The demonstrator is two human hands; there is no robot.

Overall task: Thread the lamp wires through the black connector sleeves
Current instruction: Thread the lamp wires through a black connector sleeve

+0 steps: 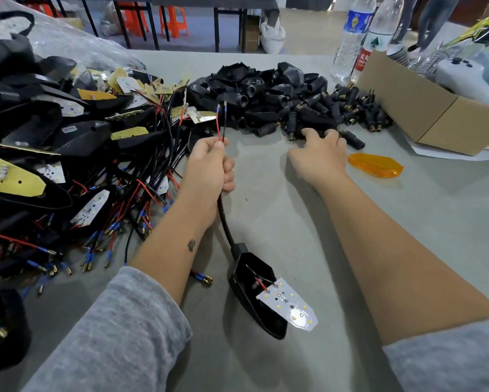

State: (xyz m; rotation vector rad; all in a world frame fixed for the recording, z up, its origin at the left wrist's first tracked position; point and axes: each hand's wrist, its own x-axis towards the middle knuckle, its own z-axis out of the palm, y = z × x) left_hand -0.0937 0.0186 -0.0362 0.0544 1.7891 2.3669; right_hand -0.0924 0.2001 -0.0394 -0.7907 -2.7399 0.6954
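Left hand (209, 165) was clamped in a fist around the black stem (225, 219) of one lamp, wrist raised off the counter (308, 236). The red and black lamp wires (220, 123) stood up out of the top of the fist, tips apart, bare of any sleeve. The lamp housing (254, 295) hung below the fist and lay on the counter near the body, its white LED board (290, 305) tipped out of the shell.

Right hand (321, 152) lay palm down at the near edge of the pile of black connector sleeves (336, 108), fingers curled down among the nearest pieces. Whether it had closed on one I could not tell; the fingertips were hidden by the hand itself.

Judged stage: picking a sleeve, threading not yet begun.

Risks from here:
- The two wire tips were splayed. If not pinched together, one may miss the bore or fold back at the mouth.
- Sleeves lay heaped and touching; a loose pick could drag neighbours off the pile or bring up two.
- The sleeve could be presented brass end first, which I judge the wrong way round, though orientation is not confirmed.
- The LED board hung loose on short leads; a tug on the stem could strain those joints.

Also present: tangled heap of finished lamps (53, 171) at left, orange lens (375, 164), cardboard box (424, 108).
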